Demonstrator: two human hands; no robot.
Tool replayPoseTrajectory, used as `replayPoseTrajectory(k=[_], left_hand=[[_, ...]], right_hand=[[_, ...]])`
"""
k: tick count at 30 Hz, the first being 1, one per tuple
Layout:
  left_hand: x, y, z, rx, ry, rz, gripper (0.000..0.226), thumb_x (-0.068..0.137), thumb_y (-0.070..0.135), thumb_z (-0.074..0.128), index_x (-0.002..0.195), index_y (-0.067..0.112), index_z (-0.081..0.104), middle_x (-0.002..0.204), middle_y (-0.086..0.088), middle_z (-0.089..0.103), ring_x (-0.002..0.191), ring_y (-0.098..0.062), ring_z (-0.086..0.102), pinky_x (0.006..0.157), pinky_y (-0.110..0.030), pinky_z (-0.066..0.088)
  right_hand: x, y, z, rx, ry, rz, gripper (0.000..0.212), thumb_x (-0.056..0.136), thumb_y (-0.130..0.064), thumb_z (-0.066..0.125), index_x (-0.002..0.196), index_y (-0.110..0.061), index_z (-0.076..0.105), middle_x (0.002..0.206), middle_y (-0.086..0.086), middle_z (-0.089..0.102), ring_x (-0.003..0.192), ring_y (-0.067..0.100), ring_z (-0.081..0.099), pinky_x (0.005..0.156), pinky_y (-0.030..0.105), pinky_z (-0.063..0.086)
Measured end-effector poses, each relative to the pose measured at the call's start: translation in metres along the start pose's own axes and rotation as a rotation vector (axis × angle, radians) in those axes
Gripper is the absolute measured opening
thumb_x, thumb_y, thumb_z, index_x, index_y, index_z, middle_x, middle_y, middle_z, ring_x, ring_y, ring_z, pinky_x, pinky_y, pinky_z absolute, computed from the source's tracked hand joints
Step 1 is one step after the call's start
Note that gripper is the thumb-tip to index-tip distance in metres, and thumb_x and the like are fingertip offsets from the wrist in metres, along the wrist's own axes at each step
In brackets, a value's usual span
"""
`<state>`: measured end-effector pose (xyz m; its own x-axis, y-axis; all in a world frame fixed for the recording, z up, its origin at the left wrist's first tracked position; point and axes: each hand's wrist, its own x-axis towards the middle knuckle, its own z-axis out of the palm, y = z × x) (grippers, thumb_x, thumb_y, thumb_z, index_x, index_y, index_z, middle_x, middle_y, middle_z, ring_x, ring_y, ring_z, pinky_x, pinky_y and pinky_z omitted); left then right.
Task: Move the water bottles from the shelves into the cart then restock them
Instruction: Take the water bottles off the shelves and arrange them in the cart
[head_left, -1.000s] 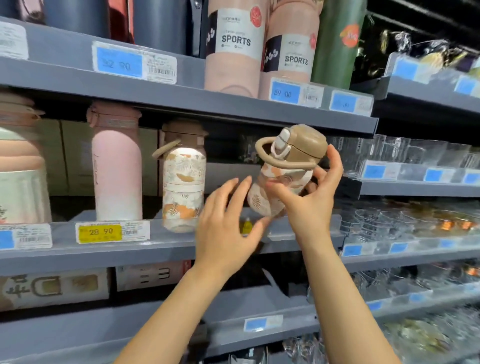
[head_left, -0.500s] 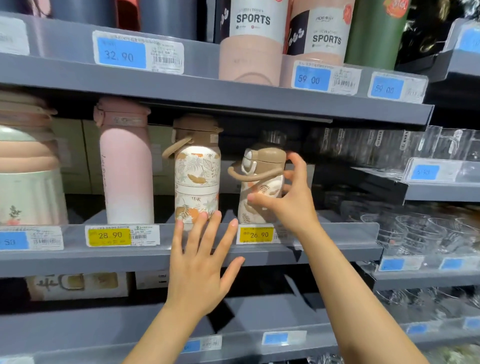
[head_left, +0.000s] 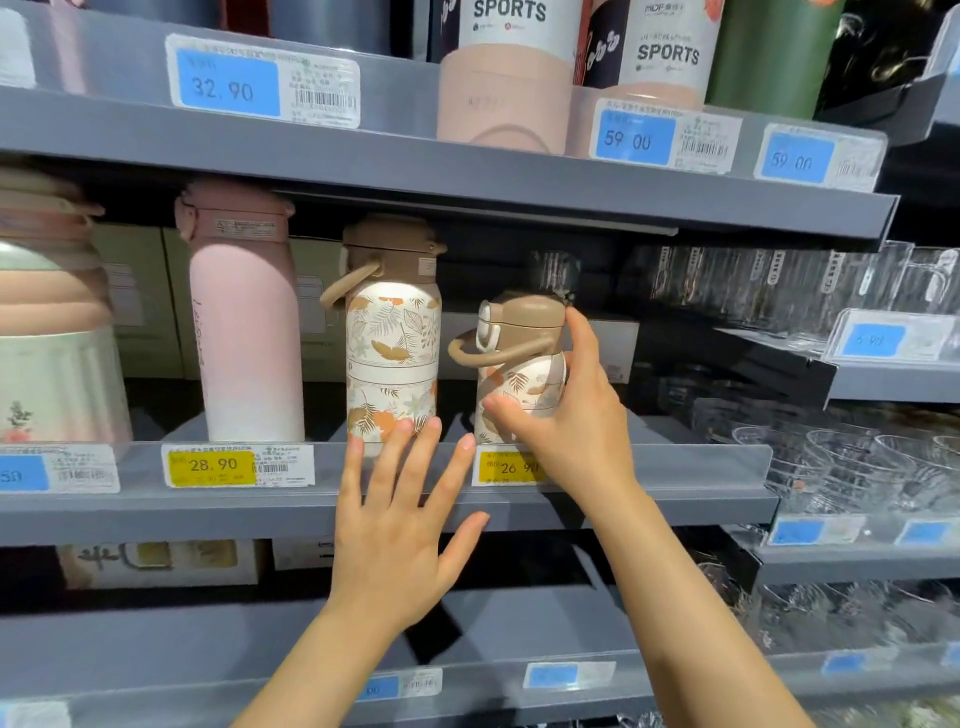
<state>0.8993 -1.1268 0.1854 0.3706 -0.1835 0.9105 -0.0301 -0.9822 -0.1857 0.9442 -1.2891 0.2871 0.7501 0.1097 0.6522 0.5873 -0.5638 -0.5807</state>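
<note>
A small leaf-patterned bottle (head_left: 514, 364) with a tan lid and loop handle stands on the middle grey shelf (head_left: 675, 483), above the yellow 26.90 tag. My right hand (head_left: 571, 415) grips its body, thumb across the front and fingers round its right side. To its left stands a taller leaf-patterned bottle (head_left: 392, 332) with the same tan lid. My left hand (head_left: 405, 519) is spread flat in front of the shelf edge, fingertips just below the taller bottle, holding nothing. A pink bottle (head_left: 244, 322) stands further left.
The upper shelf (head_left: 415, 161) hangs close above the bottle lids and carries pink SPORTS bottles (head_left: 506, 78) and a green bottle (head_left: 769, 57). A large pastel jug (head_left: 52, 322) is at far left. Glass cups (head_left: 857, 467) fill the right-hand shelves. Boxes sit behind the bottles.
A second ago my right hand held the small bottle tilted in the air; it has since set it upright on the shelf. My left hand dropped to the shelf edge, fingers spread.
</note>
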Motion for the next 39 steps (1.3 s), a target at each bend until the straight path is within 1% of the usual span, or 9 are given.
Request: replayPoseTrajectory(k=[6, 8, 11, 14, 20, 24, 33, 36, 39], left_hand=[[0.002, -0.002, -0.008, -0.079, -0.052, 0.006, 0.061, 0.094, 0.049, 0.044, 0.147, 0.022, 0.033, 0.152, -0.01, 0.034, 0.142, -0.029, 0.026, 0.116, -0.055, 0.016], [-0.004, -0.005, -0.017, -0.2, -0.064, 0.009, 0.061, 0.094, 0.044, 0.046, 0.148, 0.022, 0.029, 0.154, -0.008, 0.029, 0.144, -0.026, 0.023, 0.118, -0.049, 0.013], [-0.03, -0.018, -0.045, -0.492, -0.079, -0.121, 0.056, 0.095, 0.038, 0.046, 0.146, 0.024, 0.029, 0.152, -0.007, 0.031, 0.142, -0.022, 0.029, 0.118, -0.038, 0.018], [-0.069, -0.046, -0.082, -0.57, -0.109, -0.3, 0.043, 0.094, 0.037, 0.047, 0.135, 0.024, 0.044, 0.141, 0.001, 0.042, 0.13, -0.013, 0.042, 0.107, -0.029, 0.033], [-0.174, -0.13, -0.182, -0.524, -0.264, -0.541, 0.036, 0.093, 0.037, 0.049, 0.117, 0.015, 0.064, 0.12, 0.008, 0.056, 0.11, -0.009, 0.055, 0.095, -0.012, 0.038], [-0.248, -0.2, -0.27, -0.408, -0.3, -0.612, 0.03, 0.092, 0.033, 0.051, 0.109, 0.015, 0.067, 0.11, 0.005, 0.062, 0.103, -0.01, 0.059, 0.091, -0.019, 0.043], [-0.374, -0.313, -0.453, -0.194, -0.312, -0.947, 0.029, 0.086, 0.046, 0.055, 0.099, 0.024, 0.069, 0.096, 0.015, 0.066, 0.087, -0.001, 0.061, 0.078, -0.018, 0.046], [-0.416, -0.335, -0.502, -0.08, -0.306, -1.112, 0.033, 0.082, 0.054, 0.05, 0.096, 0.03, 0.068, 0.093, 0.024, 0.062, 0.087, 0.009, 0.054, 0.077, -0.003, 0.038], [-0.459, -0.352, -0.544, -0.04, -0.27, -1.266, 0.025, 0.081, 0.058, 0.051, 0.092, 0.039, 0.063, 0.088, 0.024, 0.064, 0.083, 0.005, 0.059, 0.078, -0.015, 0.047]], right_hand=[[-0.007, -0.003, 0.0, -0.095, 0.028, -0.011, 0.104, 0.075, -0.053, 0.072, 0.15, -0.036, 0.001, 0.147, -0.003, 0.041, 0.129, 0.019, 0.044, 0.096, 0.04, 0.044], [-0.018, -0.004, -0.001, -0.083, 0.134, -0.057, 0.101, 0.076, -0.05, 0.074, 0.152, -0.029, 0.011, 0.151, 0.0, 0.034, 0.136, 0.019, 0.035, 0.102, 0.034, 0.036], [-0.052, -0.009, 0.004, -0.064, 0.299, -0.181, 0.071, 0.085, -0.034, 0.07, 0.143, -0.012, 0.035, 0.141, 0.009, 0.043, 0.13, 0.024, 0.039, 0.104, 0.027, 0.033], [-0.102, -0.03, 0.03, 0.027, 0.289, -0.188, 0.048, 0.086, -0.025, 0.064, 0.129, -0.008, 0.051, 0.128, 0.01, 0.053, 0.12, 0.025, 0.048, 0.101, 0.032, 0.038], [-0.209, -0.122, 0.124, 0.235, -0.104, -0.05, 0.035, 0.088, -0.028, 0.065, 0.122, -0.023, 0.056, 0.121, -0.009, 0.051, 0.117, 0.011, 0.049, 0.099, 0.034, 0.043], [-0.278, -0.212, 0.182, 0.305, -0.295, -0.032, 0.035, 0.089, -0.028, 0.066, 0.122, -0.026, 0.055, 0.122, -0.011, 0.049, 0.116, 0.009, 0.049, 0.097, 0.034, 0.043], [-0.405, -0.387, 0.289, 0.414, -0.739, -0.144, 0.032, 0.085, -0.023, 0.071, 0.111, -0.03, 0.055, 0.109, -0.013, 0.05, 0.102, 0.006, 0.049, 0.09, 0.021, 0.038], [-0.44, -0.43, 0.33, 0.391, -0.99, -0.22, 0.036, 0.083, -0.024, 0.073, 0.116, -0.022, 0.058, 0.11, -0.006, 0.055, 0.1, 0.012, 0.053, 0.088, 0.027, 0.042], [-0.475, -0.468, 0.37, 0.335, -1.203, -0.267, 0.04, 0.086, -0.031, 0.069, 0.122, -0.021, 0.056, 0.116, -0.003, 0.056, 0.106, 0.013, 0.054, 0.089, 0.027, 0.043]])
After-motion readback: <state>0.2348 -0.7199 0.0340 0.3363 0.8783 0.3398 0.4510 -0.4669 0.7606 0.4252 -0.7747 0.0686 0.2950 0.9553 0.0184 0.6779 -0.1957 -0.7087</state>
